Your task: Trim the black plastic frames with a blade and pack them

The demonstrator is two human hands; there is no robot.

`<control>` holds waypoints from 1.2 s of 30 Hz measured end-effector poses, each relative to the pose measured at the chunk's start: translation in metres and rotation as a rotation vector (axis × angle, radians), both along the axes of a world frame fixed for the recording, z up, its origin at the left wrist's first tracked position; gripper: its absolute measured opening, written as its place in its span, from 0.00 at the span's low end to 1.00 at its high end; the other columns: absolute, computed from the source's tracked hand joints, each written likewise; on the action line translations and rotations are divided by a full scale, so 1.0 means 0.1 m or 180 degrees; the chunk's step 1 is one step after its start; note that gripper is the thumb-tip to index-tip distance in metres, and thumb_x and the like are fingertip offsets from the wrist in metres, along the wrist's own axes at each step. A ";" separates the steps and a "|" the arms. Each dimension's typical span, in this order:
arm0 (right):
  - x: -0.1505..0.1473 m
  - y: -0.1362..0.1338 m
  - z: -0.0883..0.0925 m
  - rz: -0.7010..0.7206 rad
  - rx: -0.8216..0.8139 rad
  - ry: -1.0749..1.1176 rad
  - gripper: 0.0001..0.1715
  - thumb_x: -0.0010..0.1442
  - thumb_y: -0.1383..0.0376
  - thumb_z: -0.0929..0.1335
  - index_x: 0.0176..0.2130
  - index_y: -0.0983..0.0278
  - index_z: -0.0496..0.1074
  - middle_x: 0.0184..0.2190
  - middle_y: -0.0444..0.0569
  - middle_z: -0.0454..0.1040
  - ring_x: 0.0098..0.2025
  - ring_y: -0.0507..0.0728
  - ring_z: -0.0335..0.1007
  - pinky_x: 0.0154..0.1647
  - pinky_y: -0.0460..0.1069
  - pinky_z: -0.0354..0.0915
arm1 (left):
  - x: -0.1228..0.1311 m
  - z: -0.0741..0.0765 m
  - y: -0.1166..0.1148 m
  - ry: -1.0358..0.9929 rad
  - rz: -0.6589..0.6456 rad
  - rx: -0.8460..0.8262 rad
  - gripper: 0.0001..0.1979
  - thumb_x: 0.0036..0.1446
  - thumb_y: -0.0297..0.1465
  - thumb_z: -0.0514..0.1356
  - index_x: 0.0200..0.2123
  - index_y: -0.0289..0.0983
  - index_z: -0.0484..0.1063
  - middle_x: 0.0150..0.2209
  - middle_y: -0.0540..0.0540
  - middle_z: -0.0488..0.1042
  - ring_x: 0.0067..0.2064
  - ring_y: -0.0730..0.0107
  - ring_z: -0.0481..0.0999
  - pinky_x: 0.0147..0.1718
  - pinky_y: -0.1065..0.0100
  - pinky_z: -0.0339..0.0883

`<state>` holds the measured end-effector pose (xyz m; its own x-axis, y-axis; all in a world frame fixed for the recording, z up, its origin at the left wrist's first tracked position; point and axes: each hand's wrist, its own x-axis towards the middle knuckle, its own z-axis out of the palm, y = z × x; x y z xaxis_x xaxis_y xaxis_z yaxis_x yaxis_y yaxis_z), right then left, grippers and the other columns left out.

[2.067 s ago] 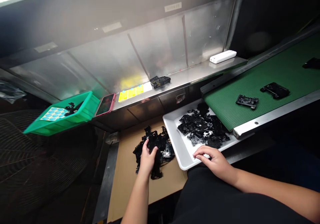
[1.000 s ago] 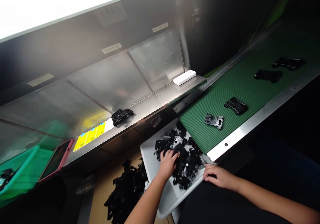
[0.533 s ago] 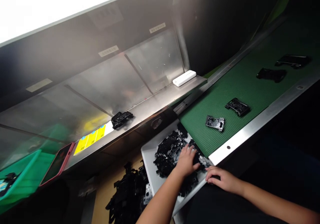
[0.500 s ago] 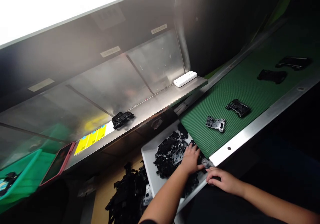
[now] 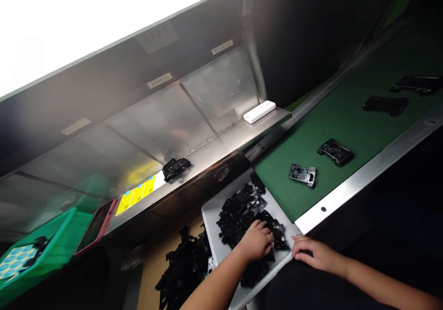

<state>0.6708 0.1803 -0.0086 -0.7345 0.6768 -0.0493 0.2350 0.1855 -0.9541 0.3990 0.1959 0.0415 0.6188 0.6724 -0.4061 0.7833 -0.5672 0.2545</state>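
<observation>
Though apart, hands (image 5: 256, 241) palm-down, the left on black parts (image 5: 238, 213)

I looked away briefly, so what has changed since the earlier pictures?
The left hand has moved rightward from the black plastic parts on the cardboard to those in the white tray; whether it grips any is unclear. The right hand has shifted along the tray's rim toward the green conveyor belt. The white power bank stayed on the steel shelf.
</observation>
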 end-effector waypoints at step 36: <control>-0.05 -0.12 -0.34 -0.0240 -0.0056 0.0193 0.17 0.70 0.54 0.64 0.44 0.57 0.79 0.42 0.49 0.81 0.50 0.59 0.77 0.72 0.59 0.55 | -0.13 -0.27 1.55 0.1048 0.1082 0.0450 0.22 0.63 0.41 0.61 0.57 0.38 0.70 0.63 0.39 0.67 0.64 0.50 0.66 0.62 0.39 0.58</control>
<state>0.6653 0.1688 -0.0423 -0.6835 0.7297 -0.0188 0.1895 0.1525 -0.9700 0.3863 0.3504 0.0147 0.2089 0.8766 -0.4336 0.9559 -0.2766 -0.0987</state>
